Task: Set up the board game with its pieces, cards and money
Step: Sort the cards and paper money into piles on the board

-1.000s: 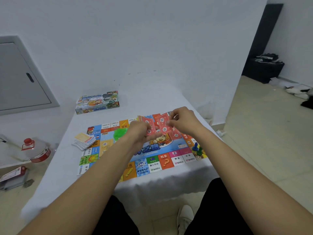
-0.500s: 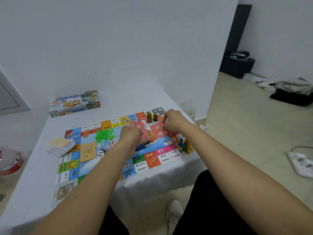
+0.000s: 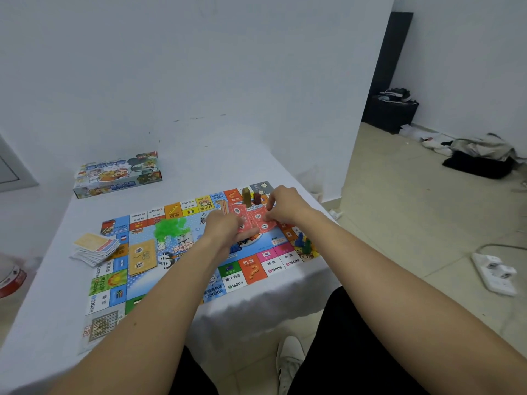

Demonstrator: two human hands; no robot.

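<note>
Fanning red notes (image 3: pixel 251 220) – white round marks – between both hands

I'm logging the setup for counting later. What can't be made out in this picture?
- Red notes: head view, how many; fanned and overlapping, both the left hand and right hand cover parts.
- Board centre: arms hide the artwork.
- Card pile: print too small.
- Green pieces: blurred into one mass.

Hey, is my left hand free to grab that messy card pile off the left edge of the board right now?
Probably not yet: the left hand holds the red notes together with the right hand. The path to the card pile looks unobstructed.
</note>
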